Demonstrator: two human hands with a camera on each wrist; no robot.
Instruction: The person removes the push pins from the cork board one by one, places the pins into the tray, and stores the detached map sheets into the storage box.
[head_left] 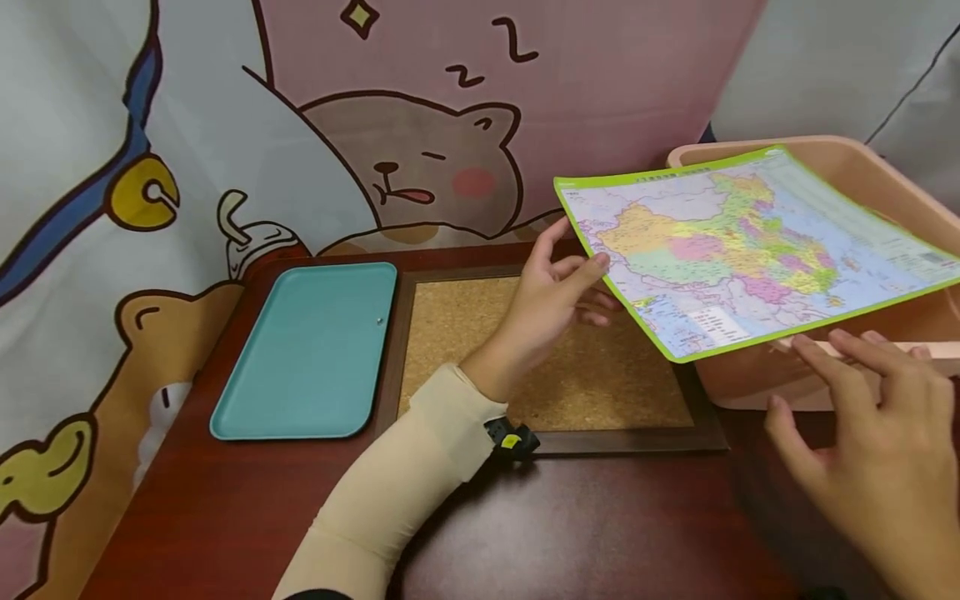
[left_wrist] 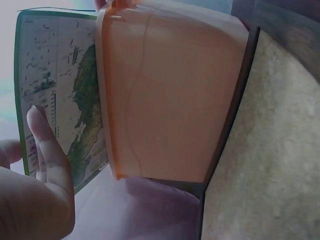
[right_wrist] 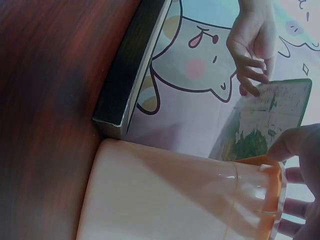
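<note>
On the dark red table (head_left: pixel 600 533), a cork board (head_left: pixel 600 375) sits center, teal tray (head_left: pixel 315 350) at 9 o'clock. Left hand (head_left: pixel 551 296) pinches the map (head_left: pixel 750 250) over the pink bin (head_left: pixel 862 167) at 2 o'clock; right hand (head_left: pixel 877 450) hovers, fingers spread.

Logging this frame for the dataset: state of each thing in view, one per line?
map: lifted, tilted over the bin, held at its left edge
left hand: pinches the map
right hand: open, fingers spread, near the bin's front rim
pink bin: upright on the table
teal tray: flat, nothing on it
cork board: flat, bare
</note>
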